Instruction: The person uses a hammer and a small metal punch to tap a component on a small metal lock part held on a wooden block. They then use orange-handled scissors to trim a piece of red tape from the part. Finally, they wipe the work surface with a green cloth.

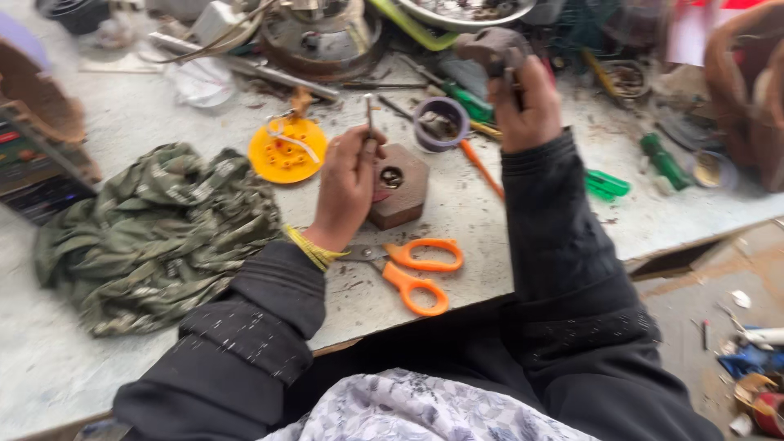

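My left hand (347, 184) is closed around a thin metal rod (369, 114) that points up, just above a brown hexagonal block (402, 189) with a round hole in its top. My right hand (527, 102) is raised over the bench and grips a dark brownish tool head (490, 45) with a metal stem between the fingers; blur hides its exact shape. Both sleeves are black, and a yellow band circles my left wrist. Orange-handled scissors (416, 273) lie on the bench below the left wrist.
A camouflage cloth (155, 224) is bunched at the left. An orange disc (287, 151), a purple tape roll (441, 122), screwdrivers with green handles (606, 184) and metal parts clutter the far side of the grey bench (98, 359). The bench edge drops at the right to a littered floor.
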